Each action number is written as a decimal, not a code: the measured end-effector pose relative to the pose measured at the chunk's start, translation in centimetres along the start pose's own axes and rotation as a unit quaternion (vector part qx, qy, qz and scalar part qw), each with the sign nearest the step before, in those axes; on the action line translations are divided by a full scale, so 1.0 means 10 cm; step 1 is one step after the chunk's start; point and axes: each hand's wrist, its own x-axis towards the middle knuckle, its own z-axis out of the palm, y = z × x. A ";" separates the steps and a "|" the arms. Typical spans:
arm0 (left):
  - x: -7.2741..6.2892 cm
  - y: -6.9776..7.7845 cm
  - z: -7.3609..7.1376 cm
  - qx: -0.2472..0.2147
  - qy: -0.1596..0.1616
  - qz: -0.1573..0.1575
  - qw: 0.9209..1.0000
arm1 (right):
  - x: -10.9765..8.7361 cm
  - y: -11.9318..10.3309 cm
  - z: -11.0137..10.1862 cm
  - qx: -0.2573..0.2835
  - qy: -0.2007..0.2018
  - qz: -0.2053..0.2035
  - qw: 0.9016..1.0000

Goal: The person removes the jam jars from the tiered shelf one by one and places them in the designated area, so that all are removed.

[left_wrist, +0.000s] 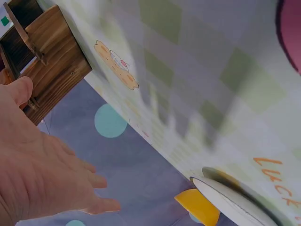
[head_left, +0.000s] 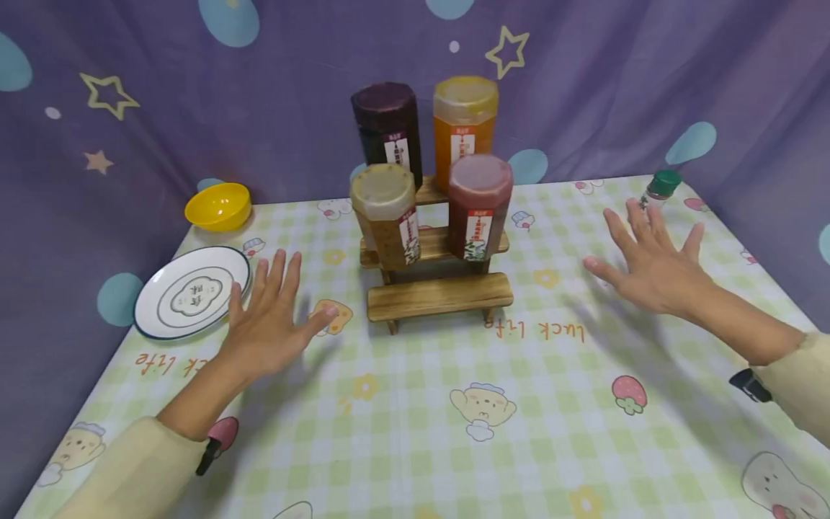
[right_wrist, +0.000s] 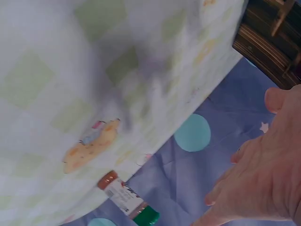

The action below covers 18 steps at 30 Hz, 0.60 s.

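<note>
With fingers spread, my left hand (head_left: 267, 328) hovers above the tablecloth just right of a white plate (head_left: 155, 306) with a dark rim. My right hand (head_left: 655, 270), its fingers also spread, is held over the cloth in front of a small green-capped shaker jar (head_left: 666, 183), partly covering it. Neither hand touches anything. Between them stands a stepped wooden rack (head_left: 441, 294). Its middle step carries a brown-filled jar (head_left: 389, 223) and a red-filled jar (head_left: 480, 209); the top step carries a dark purple jar (head_left: 387, 126) and an orange jar (head_left: 465, 115). The lowest step is bare.
A yellow bowl (head_left: 219, 207) sits behind the plate at the back left. Green-checked cloth (head_left: 402, 404) covers the table. A purple curtain (head_left: 292, 94) hangs along the back edge and both sides.
</note>
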 end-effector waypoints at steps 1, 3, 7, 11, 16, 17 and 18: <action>0.00 0.01 0.00 -0.004 0.003 -0.001 1.000 | 0.01 -0.01 -0.02 0.000 0.002 -0.002 1.000; 0.01 0.02 0.01 -0.013 0.010 0.000 1.000 | 0.04 -0.03 -0.09 0.002 0.011 -0.010 1.000; 0.06 0.10 0.04 -0.034 0.040 0.013 0.999 | 0.09 -0.09 -0.25 0.006 0.046 -0.025 0.999; 0.10 0.17 0.06 -0.071 0.059 0.024 0.995 | 0.14 -0.18 -0.36 0.024 0.088 -0.036 0.995; 0.13 0.23 0.10 -0.142 0.026 0.002 0.990 | 0.21 -0.27 -0.42 0.048 0.115 -0.052 0.991; 0.14 0.24 0.11 -0.155 0.020 -0.002 0.988 | 0.23 -0.28 -0.42 0.050 0.120 -0.058 0.990; 0.14 0.25 0.12 -0.167 0.016 -0.004 0.986 | 0.24 -0.29 -0.42 0.051 0.126 -0.065 0.989</action>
